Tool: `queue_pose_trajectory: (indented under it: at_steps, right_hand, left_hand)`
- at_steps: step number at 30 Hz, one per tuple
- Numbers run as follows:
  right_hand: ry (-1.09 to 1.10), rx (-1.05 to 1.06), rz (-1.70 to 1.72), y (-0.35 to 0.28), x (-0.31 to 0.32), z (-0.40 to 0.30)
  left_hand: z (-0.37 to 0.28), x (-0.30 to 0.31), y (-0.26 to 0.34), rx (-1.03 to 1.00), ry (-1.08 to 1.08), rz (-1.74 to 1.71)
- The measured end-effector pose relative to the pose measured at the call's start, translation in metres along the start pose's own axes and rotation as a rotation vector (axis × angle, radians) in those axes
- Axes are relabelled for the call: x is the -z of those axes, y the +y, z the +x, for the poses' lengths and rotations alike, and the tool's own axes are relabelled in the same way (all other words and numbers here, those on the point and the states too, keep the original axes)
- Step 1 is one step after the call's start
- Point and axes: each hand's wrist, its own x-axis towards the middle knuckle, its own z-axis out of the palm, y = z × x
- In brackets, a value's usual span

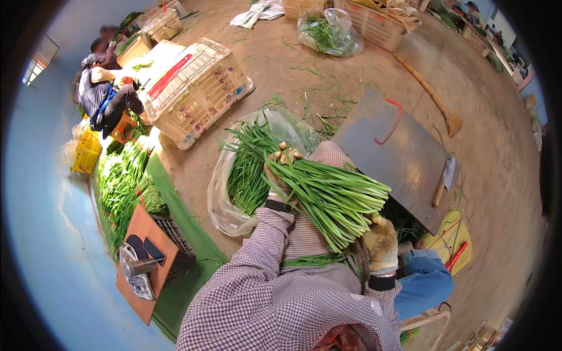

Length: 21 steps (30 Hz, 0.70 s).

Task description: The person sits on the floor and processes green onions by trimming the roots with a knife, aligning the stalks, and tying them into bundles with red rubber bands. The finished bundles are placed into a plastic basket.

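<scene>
A thick bunch of garlic chives [327, 193] lies across my lap, its pale stem ends fanned to the right. My left hand [283, 160], in a soiled work glove, is wrapped around the leafy end, fingers curled over the top. At the cut ends is my right hand [381, 243], also gloved, with its fingertips touching the lowest stems; its grip is partly hidden. Loose green leaves [314, 260] rest on the checked garment below the bunch. Beyond my left hand, an open clear plastic bag [219, 206] holds more chives [248, 175].
A metal-topped board [386, 145] bears a cleaver [444, 180] and a red tie [397, 120]. A broom [432, 96] lies beyond it. At left are tied green bundles [131, 175], a plastic crate [199, 92], and a small board [164, 274] with a phone and metal flask. People [103, 87] sit farther off.
</scene>
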Motion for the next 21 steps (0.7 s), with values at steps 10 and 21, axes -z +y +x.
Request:
queue_pose_trajectory:
  at_steps: [10,21]
  right_hand:
    - [0.332,0.05,-1.658,-0.044,0.043,-0.052]
    - [0.35,0.521,-0.942,-0.007,0.008,-0.038]
  left_hand:
    - [0.003,0.013,0.008,-0.059,0.01,0.037]
    - [0.015,0.002,0.018,-0.042,-0.042,0.206]
